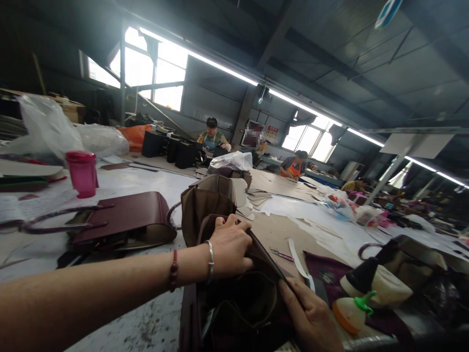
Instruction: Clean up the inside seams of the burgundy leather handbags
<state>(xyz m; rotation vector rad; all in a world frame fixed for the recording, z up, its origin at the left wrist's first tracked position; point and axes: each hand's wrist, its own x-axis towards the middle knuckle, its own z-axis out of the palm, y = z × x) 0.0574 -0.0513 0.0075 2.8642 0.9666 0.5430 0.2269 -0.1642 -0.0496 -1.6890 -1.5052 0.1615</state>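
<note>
An open dark maroon handbag [234, 308] with a brown lining stands on the worktable in front of me. My left hand [229, 247] is closed over the far top rim of the bag, fingers curled round its edge. My right hand [311, 315] presses on the bag's near right edge, fingers held together along it. Behind the bag stands a brown bag shell [207, 203], upright and open. A finished maroon handbag [124, 220] with long handles lies flat to the left.
A pink cup [82, 172] stands at the left. Glue bottles [353, 310] lie by my right hand, and small scissors [280, 253] and a white strip rest on brown paper. Two people work at far tables. Plastic bags and cut pieces cover the worktable [157, 186].
</note>
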